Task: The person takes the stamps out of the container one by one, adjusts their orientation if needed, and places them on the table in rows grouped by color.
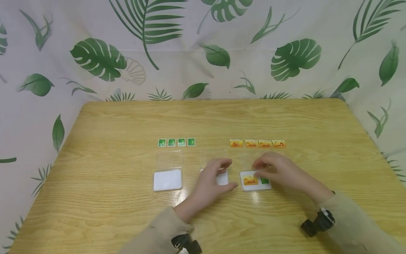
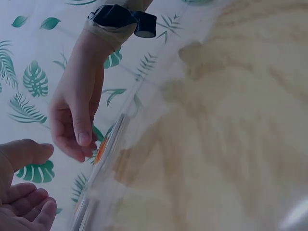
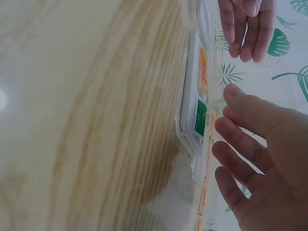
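My right hand (image 1: 280,173) hovers at the right end of a small clear case with a white insert (image 1: 253,188). On that insert lie an orange picture stamp (image 1: 250,180) and a green stamp (image 1: 264,181), the latter partly covered by my thumb in the head view. Nothing shows between the right thumb and fingers (image 3: 240,139) in the right wrist view. Loosely bent, my left hand (image 1: 209,181) hangs over the middle white case (image 1: 223,179) and hides much of it. Its thumb and fingers are apart, holding nothing.
A third white case (image 1: 167,180) lies at the left, its transparent lid (image 1: 169,159) folded back behind it. Farther back are a row of several green stamps (image 1: 171,142) and a row of several orange stamps (image 1: 264,143) on the wooden table (image 1: 111,158). Leaf-print cloth (image 1: 177,74) hangs behind.
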A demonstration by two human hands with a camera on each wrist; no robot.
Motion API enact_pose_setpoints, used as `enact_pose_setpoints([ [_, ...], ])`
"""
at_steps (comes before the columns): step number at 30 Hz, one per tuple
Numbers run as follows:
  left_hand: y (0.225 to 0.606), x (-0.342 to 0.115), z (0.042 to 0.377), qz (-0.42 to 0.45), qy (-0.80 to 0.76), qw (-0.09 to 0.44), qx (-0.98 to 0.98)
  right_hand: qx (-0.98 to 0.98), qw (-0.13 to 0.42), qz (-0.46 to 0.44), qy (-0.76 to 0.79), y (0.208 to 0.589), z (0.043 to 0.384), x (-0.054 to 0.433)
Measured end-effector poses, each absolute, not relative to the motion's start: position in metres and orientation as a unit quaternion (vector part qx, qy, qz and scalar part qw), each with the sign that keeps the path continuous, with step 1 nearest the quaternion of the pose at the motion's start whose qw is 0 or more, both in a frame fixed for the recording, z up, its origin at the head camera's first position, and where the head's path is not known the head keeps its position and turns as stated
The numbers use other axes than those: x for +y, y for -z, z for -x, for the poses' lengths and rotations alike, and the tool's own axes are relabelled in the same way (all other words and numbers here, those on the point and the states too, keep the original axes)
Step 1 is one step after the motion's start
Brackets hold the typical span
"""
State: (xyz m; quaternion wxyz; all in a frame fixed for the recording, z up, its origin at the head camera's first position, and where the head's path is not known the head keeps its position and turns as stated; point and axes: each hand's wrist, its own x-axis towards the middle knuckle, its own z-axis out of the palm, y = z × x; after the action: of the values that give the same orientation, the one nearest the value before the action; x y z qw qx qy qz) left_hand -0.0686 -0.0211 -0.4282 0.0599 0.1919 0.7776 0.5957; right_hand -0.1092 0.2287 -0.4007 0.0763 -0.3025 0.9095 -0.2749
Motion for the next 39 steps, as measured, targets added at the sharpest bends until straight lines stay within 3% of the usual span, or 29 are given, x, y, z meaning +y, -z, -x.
enact_pose_setpoints([
  [7, 0.427, 0.001, 0.063, -0.195, -0.555, 0.066, 0.806, 0.902, 0.033, 0.349, 0.252, 0.404, 0.106, 0.230],
  [21, 0.436, 0.027, 0.058, -0.157, -0.563, 0.064, 0.809, 0.900, 0.044, 0.351, 0.253, 0.404, 0.102, 0.227],
  [39, 0.444, 0.031, 0.051, -0.200, -0.511, 0.015, 0.836, 0.904, 0.033, 0.373, 0.204, 0.404, 0.101, 0.223],
])
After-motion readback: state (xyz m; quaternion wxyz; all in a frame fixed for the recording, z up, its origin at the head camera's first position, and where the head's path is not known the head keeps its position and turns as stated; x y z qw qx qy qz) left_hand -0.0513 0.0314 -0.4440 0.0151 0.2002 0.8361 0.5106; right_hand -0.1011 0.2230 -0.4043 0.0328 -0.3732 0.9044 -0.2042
